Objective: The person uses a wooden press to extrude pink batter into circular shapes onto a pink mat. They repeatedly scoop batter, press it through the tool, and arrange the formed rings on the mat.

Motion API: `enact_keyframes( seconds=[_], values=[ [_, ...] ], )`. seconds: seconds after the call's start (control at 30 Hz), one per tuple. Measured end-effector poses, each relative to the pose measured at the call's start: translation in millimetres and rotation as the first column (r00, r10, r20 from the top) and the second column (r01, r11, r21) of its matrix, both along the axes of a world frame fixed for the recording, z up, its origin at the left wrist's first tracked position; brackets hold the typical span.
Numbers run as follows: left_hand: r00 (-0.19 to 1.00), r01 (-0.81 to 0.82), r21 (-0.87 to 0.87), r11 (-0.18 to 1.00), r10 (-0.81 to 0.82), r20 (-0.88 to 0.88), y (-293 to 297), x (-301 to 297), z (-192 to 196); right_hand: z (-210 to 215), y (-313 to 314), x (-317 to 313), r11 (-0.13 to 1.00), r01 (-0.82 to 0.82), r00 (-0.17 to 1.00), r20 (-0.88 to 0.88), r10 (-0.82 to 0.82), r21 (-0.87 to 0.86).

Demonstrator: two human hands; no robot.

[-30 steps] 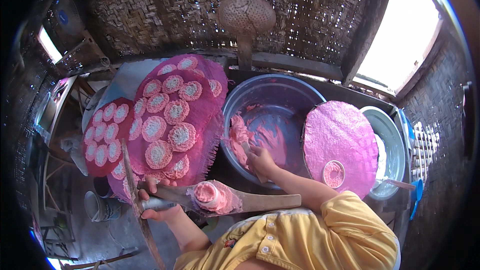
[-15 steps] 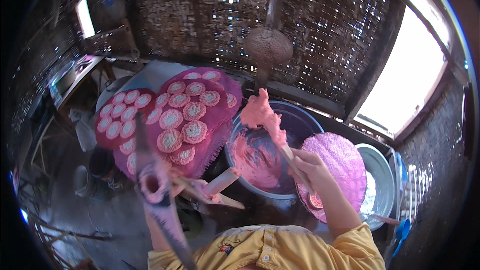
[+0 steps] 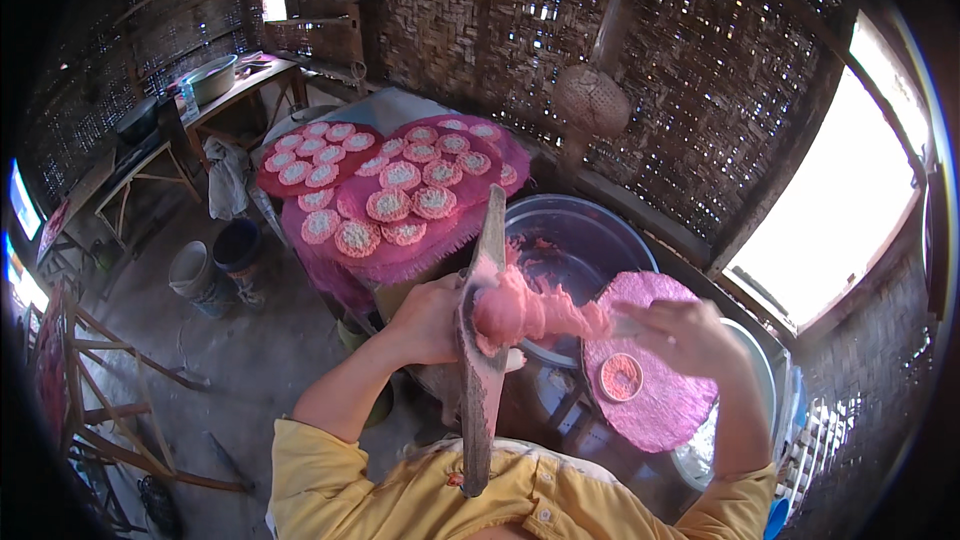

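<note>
My left hand (image 3: 425, 325) is closed around a wooden press (image 3: 480, 420), a long narrow plank with a round opening in its middle. A thick lump of sticky pink dough (image 3: 530, 312) sits at that opening and stretches out to the right. At its other end my right hand (image 3: 690, 338), blurred by motion, grips the wooden spatula, mostly hidden by dough and fingers. Below the dough, the pale end of a cylinder (image 3: 515, 360) shows beside the press. Behind stands a blue basin (image 3: 640, 230) smeared with pink dough.
Right of the basin lies a round pink mat (image 3: 650, 425) with a ring of pink strands (image 3: 621, 377). A pale tub (image 3: 765, 365) stands under it. Pink mats (image 3: 345, 195) with several pink-and-white discs spread at the back left. Buckets (image 3: 190, 265) and a wooden frame (image 3: 150, 450) are on the left floor.
The dough on the spatula has come from above the basin to the press opening, which looked hollow before. The press has shifted right and stands straighter. The view has turned left.
</note>
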State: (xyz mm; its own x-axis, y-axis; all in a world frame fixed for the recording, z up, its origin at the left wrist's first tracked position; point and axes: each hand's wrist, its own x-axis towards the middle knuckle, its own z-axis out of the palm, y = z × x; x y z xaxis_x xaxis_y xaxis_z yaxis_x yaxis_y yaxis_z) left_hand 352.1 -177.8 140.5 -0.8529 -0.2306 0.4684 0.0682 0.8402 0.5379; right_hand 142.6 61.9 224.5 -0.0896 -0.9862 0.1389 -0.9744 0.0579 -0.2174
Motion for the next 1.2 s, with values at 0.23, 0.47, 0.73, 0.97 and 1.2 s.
enact_keyframes(
  seconds=[0.23,0.47,0.73,0.97,1.2],
  values=[
    [0.988,-0.051,-0.051,0.997,0.058,0.142,41.6,-12.8,-6.5,41.6,-6.9,46.3,0.980,-0.187,0.749,-0.656,0.094,-0.074],
    [0.978,-0.127,0.043,0.991,0.118,0.170,40.4,-12.0,-34.5,-16.4,-21.7,79.7,0.847,-0.462,0.556,-0.830,0.047,-0.262],
    [0.960,-0.279,0.239,0.930,0.268,0.079,18.3,10.5,-42.5,44.0,14.3,25.5,0.643,-0.402,0.796,-0.596,-0.107,-0.652],
    [0.912,-0.402,0.120,0.908,0.385,0.142,35.0,6.0,-34.5,28.3,-4.5,12.0,0.824,-0.389,0.829,-0.547,0.118,-0.412],
    [0.944,-0.285,-0.003,0.959,0.281,0.174,47.0,-11.5,-29.4,-4.6,-20.2,36.6,0.852,-0.449,0.755,-0.624,0.201,-0.269]
  ],
)
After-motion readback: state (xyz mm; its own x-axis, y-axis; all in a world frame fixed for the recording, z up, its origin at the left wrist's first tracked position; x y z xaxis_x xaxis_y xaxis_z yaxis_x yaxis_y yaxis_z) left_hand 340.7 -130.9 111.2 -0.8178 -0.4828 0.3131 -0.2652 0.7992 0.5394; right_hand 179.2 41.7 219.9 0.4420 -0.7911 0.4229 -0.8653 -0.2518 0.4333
